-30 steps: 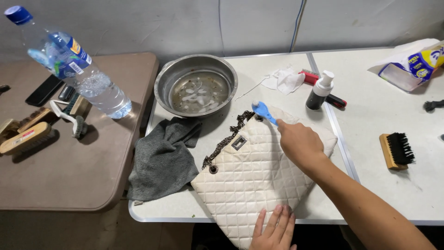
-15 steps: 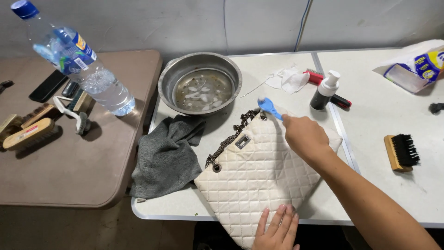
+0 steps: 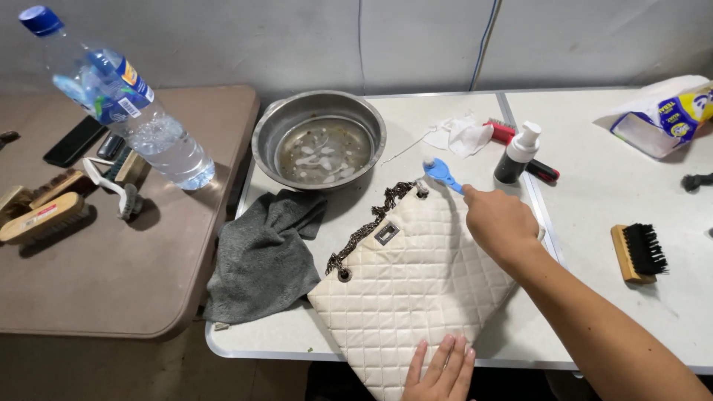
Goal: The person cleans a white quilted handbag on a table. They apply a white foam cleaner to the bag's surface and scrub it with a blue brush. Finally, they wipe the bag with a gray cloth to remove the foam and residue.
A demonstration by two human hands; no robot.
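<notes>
A cream quilted handbag (image 3: pixel 405 293) with a dark chain strap lies tilted on the white table (image 3: pixel 594 223). My right hand (image 3: pixel 499 223) grips a small blue brush (image 3: pixel 443 173), whose head rests at the bag's upper corner. My left hand (image 3: pixel 442 370) lies flat with fingers spread on the bag's lower edge, at the table's near edge.
A metal bowl (image 3: pixel 319 141) holding foamy residue stands behind the bag, a grey cloth (image 3: pixel 264 256) to its left. A pump bottle (image 3: pixel 516 154), white tissue (image 3: pixel 460 135), a black-bristled wooden brush (image 3: pixel 639 252) and a tissue pack (image 3: pixel 661 115) are to the right. A water bottle (image 3: pixel 119 96) and brushes (image 3: pixel 44 212) sit on the brown table.
My right hand has shifted the blue brush slightly along the bag's upper corner. The left hand stays pressed on the bag.
</notes>
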